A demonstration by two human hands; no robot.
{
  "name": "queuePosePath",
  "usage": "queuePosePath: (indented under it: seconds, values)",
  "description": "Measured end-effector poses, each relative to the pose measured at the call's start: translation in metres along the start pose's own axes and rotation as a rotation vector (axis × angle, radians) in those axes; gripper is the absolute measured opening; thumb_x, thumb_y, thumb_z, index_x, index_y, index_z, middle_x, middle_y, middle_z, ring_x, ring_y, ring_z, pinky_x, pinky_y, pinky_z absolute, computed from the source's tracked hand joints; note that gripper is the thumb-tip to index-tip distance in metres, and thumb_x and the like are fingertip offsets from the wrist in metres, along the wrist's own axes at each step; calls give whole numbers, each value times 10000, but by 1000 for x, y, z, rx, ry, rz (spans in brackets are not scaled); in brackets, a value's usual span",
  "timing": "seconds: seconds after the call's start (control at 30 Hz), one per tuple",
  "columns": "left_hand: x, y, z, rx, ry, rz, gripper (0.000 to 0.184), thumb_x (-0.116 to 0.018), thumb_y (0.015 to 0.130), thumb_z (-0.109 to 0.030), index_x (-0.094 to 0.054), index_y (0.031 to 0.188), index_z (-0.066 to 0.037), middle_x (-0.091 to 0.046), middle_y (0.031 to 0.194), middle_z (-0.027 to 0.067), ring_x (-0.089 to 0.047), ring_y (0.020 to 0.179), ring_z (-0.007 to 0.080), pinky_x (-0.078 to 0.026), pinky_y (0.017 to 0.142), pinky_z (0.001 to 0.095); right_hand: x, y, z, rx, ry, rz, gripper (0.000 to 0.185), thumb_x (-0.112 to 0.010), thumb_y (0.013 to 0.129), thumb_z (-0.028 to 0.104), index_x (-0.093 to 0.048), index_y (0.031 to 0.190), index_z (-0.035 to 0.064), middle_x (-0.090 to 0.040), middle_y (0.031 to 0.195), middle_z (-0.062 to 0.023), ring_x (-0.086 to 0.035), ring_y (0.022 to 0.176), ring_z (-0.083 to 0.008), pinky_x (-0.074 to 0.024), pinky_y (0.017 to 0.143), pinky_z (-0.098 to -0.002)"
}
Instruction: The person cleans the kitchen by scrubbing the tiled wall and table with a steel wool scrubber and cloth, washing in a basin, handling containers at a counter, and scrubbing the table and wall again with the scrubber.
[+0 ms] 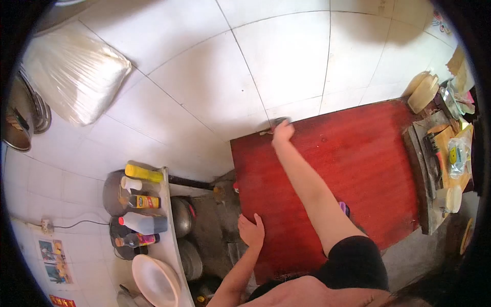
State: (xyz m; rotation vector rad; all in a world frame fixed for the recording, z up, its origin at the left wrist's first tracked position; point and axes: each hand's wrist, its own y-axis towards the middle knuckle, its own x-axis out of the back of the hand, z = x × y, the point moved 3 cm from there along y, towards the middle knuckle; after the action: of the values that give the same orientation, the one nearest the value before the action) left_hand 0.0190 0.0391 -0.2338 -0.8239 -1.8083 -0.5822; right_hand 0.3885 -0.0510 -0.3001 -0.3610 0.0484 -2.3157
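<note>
A red wooden tabletop [327, 169] stands against the white tiled wall. My right hand [283, 132] reaches across it to the back edge by the wall, its fingers closed around a small dark object [281, 121] that is too blurred to name. Beside that hand, a little pale scrap [266, 132] lies at the edge. My left hand [251, 231] rests at the table's left edge with fingers and thumb apart, holding nothing. A purple item [343, 207] is partly hidden behind my right arm.
On the left, a shelf [171, 225] holds several bottles and a pink basin [155, 280]; metal pots [182, 216] sit below it. A white bag [76, 77] hangs on the wall. At right, a cluttered stand carries a cutting board [448, 153] and a plastic packet [460, 154].
</note>
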Motion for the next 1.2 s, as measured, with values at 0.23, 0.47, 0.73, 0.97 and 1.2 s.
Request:
queuePosePath:
  seconds: [0.23,0.47,0.73,0.97,1.2]
  values:
    - [2,-4,4,3,-3,26,569,-491,879,-380,-425,1192,91,-523,1133,249,-521,1036,376,-444,876,432,59,41,35,-644,788,141,319,-396,947,242,-516,970,-53,-582,979,-146,-596,762,-238,-535,576,-333]
    - [0,-3,4,53,-30,89,594,-488,878,-389,-407,1214,95,-499,1176,249,-502,1054,378,-434,888,433,-14,53,-39,-414,517,203,286,-426,932,262,-541,968,2,-584,976,-109,-585,778,-248,-508,579,-346]
    - [5,-1,-3,59,-3,70,578,-490,877,-396,-428,1197,81,-512,1151,247,-505,1052,373,-440,884,431,61,11,78,-710,890,251,174,-507,907,158,-559,972,5,-589,904,-106,-577,791,-215,-534,619,-316]
    - [2,-1,2,68,-11,79,592,-484,876,-409,-433,1219,71,-504,1192,233,-501,1091,354,-438,901,433,-48,-80,61,-439,530,294,309,-509,902,251,-513,1081,-1,-560,1006,-139,-560,894,-216,-506,685,-344]
    - [2,-4,3,87,-7,79,611,-492,866,-422,-421,1228,66,-508,1189,228,-507,1073,363,-439,893,437,75,89,70,-414,626,156,286,-439,916,205,-549,988,-49,-598,923,-112,-586,779,-222,-512,604,-337]
